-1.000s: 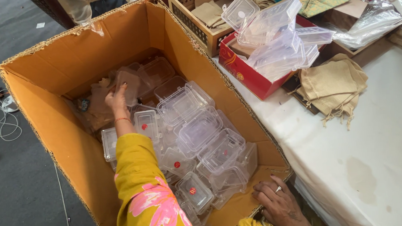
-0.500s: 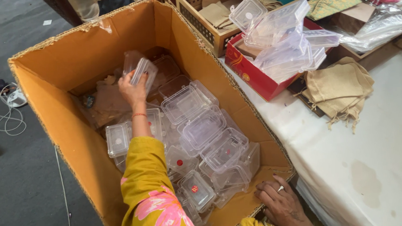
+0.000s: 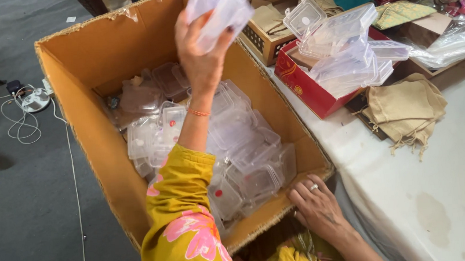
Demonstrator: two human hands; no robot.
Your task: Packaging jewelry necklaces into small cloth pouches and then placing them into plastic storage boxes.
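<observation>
Clear plastic container [image 3: 219, 8] sits at twelve o'clock in the view, above the big cardboard box [image 3: 99, 63], pinched in the raised left hand [image 3: 202, 57]. The box, largest here, holds many like containers [image 3: 244, 151]. At three o'clock is a white-covered table [image 3: 435, 188]; at one o'clock, a red box [image 3: 308, 88] of containers. The right hand [image 3: 318, 208], fingers spread, presses the box's near rim at five o'clock.
</observation>
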